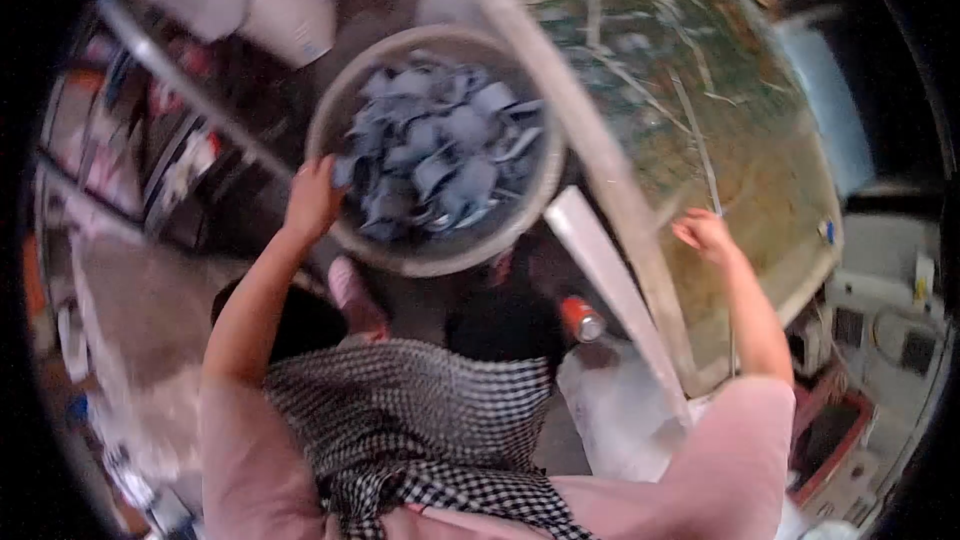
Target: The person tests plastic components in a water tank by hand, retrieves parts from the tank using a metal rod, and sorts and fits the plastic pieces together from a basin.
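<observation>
My left hand (315, 198) is at the left rim of a round basin (322, 120), its fingers closed on a grey piece (343, 172) at their right side. Many similar curved grey pieces (430, 145) are heaped inside the basin. Over the lower part of a large tank of murky water (655, 290), my right hand (703, 232) is held with its fingers pinched together. What they hold, if anything, is too small and blurred to tell. A thin rod (700, 145) runs down to just beside this hand.
A pale board (610, 280) leans along the tank's near left side. Between my legs and the board is an orange-red can (582, 320). White sacks (290, 5) lie at the upper left, above a metal frame rack (190, 85). Plastic sheeting (620, 400) is at the lower right.
</observation>
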A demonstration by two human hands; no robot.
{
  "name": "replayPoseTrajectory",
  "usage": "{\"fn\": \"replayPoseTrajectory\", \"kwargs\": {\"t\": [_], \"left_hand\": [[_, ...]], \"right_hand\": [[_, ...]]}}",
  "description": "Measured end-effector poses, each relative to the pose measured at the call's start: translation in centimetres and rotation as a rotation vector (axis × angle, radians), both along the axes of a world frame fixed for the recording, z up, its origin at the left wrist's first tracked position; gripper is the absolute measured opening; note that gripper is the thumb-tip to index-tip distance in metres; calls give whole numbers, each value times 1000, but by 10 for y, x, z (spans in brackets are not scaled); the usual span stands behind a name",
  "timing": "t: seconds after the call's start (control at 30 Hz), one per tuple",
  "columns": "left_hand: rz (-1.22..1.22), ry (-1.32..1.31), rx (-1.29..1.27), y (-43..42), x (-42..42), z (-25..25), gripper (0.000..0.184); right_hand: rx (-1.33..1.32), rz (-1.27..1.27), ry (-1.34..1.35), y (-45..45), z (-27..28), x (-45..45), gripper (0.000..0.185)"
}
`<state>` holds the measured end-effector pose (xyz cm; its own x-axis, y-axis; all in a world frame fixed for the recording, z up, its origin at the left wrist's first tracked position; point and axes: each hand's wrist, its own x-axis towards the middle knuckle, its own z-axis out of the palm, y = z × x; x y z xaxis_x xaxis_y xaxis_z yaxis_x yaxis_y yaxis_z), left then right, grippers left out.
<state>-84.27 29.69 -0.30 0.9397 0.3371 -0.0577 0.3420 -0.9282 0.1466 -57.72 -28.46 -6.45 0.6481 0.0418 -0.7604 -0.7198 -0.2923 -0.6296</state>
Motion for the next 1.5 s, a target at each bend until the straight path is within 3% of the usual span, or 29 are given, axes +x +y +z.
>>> {"fn": "replayPoseTrajectory", "kwargs": {"t": [0.07,0.1,0.13,0.17,0.27,0.3,0.37,0.4,0.47,0.53,0.6,0.67,0.8,0.87,0.9,1.0,1.07,1.13,1.17,1.23,1.27,1.33,1.4,1.5], "left_hand": [[54,98,45,17,-7,-14,45],[107,274,86,26,-7,-26,42],[164,507,-56,34,-5,-27,37],[12,524,-24,71,-22,-91,38],[152,571,-108,74,-29,-133,53],[156,558,-106,64,-24,-129,53],[346,246,-158,52,-12,-144,71],[341,244,-173,51,-4,-152,71],[618,237,-356,51,7,-167,78],[649,176,-355,56,12,-187,74],[572,293,-344,62,21,-159,71],[594,272,-290,54,32,-115,69],[398,129,-117,36,41,-43,65],[235,72,-63,21,43,-2,68],[197,-40,-21,11,42,10,65],[-10,-253,98,-15,35,38,61],[-147,-419,270,-31,35,46,54],[-242,-490,357,-45,31,54,58],[-247,-490,363,-41,27,60,58],[-601,-697,141,-27,14,78,66],[-606,-703,147,-24,8,85,66],[-197,-892,-246,-20,-4,97,70],[-63,-923,-277,-8,4,90,72],[-100,-446,-1055,27,9,53,54]], "right_hand": [[-186,409,-20,-32,10,18,32],[-322,516,-92,-25,34,15,29],[-468,610,-171,-18,58,11,27],[-538,653,-267,-14,72,10,26],[-654,750,-493,7,106,16,26],[-607,776,-540,16,126,19,27],[-603,794,-587,59,160,18,27],[-619,795,-585,81,173,20,27],[-642,955,-770,122,193,26,27],[-601,1040,-853,167,208,34,28],[-532,1109,-837,224,227,34,28],[-607,1255,-795,273,235,42,26],[-525,1334,-880,355,219,28,31],[-337,1288,-680,386,197,6,41],[-355,1196,-476,403,191,-14,48],[-29,821,-181,430,153,-75,75],[214,533,-16,442,159,-115,73],[481,480,-69,443,135,-117,71],[487,476,-71,438,128,-115,71],[689,417,43,420,131,-112,59],[692,417,35,413,135,-109,59],[664,554,-110,404,143,-105,49],[691,559,-98,394,146,-103,45],[834,633,65,383,147,-95,43]]}}
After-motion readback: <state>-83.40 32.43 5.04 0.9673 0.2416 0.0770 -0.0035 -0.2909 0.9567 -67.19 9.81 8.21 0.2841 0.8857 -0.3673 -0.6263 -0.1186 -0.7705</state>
